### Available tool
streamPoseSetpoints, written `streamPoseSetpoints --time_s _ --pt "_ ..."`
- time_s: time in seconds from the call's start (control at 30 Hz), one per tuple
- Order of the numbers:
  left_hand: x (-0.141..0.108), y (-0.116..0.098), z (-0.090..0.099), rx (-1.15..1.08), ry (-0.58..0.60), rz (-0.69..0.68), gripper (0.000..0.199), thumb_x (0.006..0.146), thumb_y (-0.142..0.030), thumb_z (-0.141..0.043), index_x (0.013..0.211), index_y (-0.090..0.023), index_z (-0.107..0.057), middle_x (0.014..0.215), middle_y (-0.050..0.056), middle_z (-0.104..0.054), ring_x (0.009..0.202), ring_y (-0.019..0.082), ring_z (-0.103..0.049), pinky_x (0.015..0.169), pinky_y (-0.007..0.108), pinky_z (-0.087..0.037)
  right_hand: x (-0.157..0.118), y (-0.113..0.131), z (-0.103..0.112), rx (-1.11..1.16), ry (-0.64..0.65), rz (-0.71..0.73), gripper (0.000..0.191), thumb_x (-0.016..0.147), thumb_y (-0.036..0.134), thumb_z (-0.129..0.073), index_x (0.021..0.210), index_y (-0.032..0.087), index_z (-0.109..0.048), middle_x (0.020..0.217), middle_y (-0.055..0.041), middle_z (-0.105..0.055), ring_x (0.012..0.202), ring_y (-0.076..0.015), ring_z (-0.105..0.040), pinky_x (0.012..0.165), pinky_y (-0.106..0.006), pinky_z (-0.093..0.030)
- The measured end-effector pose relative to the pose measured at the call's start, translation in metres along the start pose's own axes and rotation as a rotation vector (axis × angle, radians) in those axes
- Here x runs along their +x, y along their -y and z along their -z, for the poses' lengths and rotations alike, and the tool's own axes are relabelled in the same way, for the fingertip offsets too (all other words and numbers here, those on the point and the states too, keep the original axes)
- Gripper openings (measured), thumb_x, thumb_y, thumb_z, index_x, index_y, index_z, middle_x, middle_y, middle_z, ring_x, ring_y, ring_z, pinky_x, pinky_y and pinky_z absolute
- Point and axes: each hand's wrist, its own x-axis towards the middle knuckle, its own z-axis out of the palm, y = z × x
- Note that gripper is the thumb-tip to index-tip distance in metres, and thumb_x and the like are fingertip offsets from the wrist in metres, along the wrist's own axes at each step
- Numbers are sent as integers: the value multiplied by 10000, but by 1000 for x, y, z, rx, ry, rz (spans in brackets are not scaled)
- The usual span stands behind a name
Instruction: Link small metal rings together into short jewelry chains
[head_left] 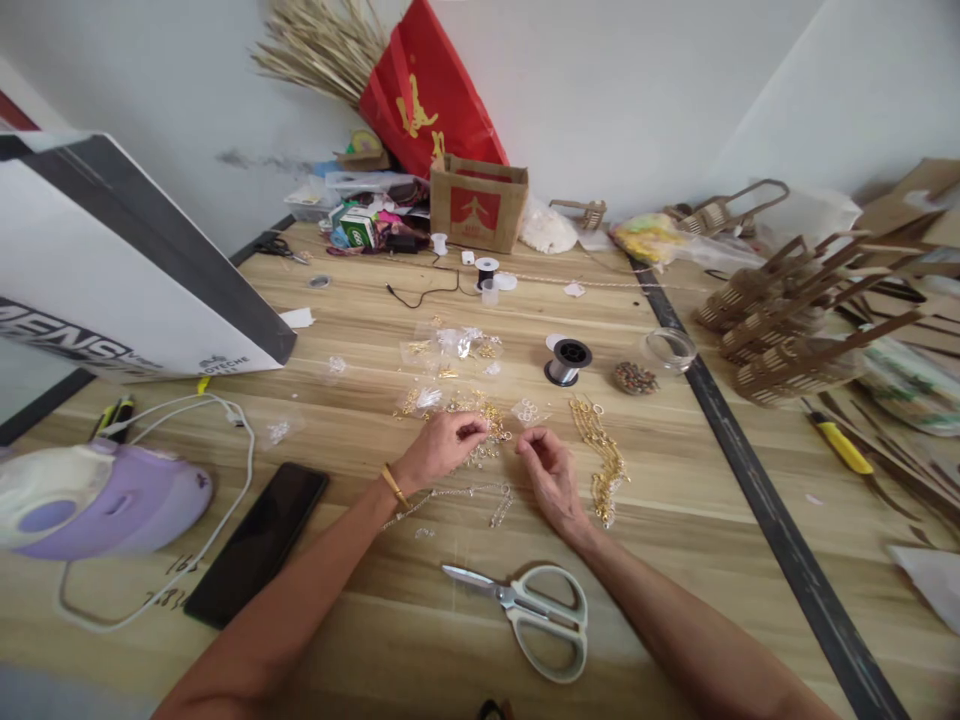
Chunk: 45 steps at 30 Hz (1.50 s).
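My left hand (pixel 442 446), with a gold bangle (pixel 394 485) at its wrist, is closed in a pinch at the pile of small gold jewellery findings (pixel 491 415). Whatever lies between its fingertips is too small to make out. Just right of the pile, my right hand (pixel 551 474) curls with thumb and forefinger together; its contents cannot be seen either. A silver-toned chain (pixel 469 491) runs along the table below my left hand. Gold chains (pixel 604 455) lie in a bunch to the right of my right hand. Nearer me rest white-handled scissors (pixel 536 615).
A black phone (pixel 259 540) and a purple-and-white device (pixel 112 500) with a white cable lie left. Beyond the findings stand a wire spool (pixel 568 362) and a bead heap (pixel 636 377). A large box (pixel 135 260) rises at left; woven brown baskets (pixel 780 340) crowd the right.
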Motion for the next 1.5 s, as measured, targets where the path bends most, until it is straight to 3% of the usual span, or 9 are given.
streamPoseSetpoints --time_s 0.1,0.2,0.37,0.8,1.17,1.5 --pt "-17 2 0 -338 20 184 135 778 -251 -623 769 -123 -664 726 49 -695 655 140 -622 614 236 -478 -4 0 -1 -65 50 73 163 881 339 -513 827 189 -544 760 -20 -559 738 -161 -534 710 -296 -440" --pt "-31 4 -3 -590 -8 342 153 681 -252 -702 713 -110 -654 688 46 -692 637 134 -623 634 243 -492 -7 1 -2 -122 84 164 128 887 303 -502 836 195 -548 771 -27 -576 750 -171 -546 715 -306 -444" --pt "-39 2 -11 -839 -101 446 235 588 -281 -770 713 -114 -662 646 26 -692 606 126 -620 648 251 -496 -9 6 -3 -151 95 247 79 871 257 -517 829 204 -559 761 -26 -585 731 -179 -557 687 -303 -442" --pt "-43 1 -15 -864 -71 414 180 642 -266 -740 748 -124 -715 652 19 -684 649 130 -608 690 249 -466 -14 9 -6 -244 215 423 68 904 199 -458 894 212 -525 806 -42 -564 762 -175 -550 685 -311 -459" --pt "-46 2 -20 -957 -80 483 225 597 -283 -770 714 -107 -692 605 19 -663 600 126 -597 668 262 -466 -16 2 -6 -301 301 497 122 896 163 -462 976 226 -528 830 -55 -609 774 -186 -569 693 -342 -478" --pt "-45 4 -26 -960 -115 509 215 571 -265 -777 681 -110 -677 607 14 -657 589 119 -591 656 260 -474 -16 1 -5 -335 299 584 177 856 121 -498 987 230 -545 860 -56 -641 768 -188 -594 691 -332 -482"
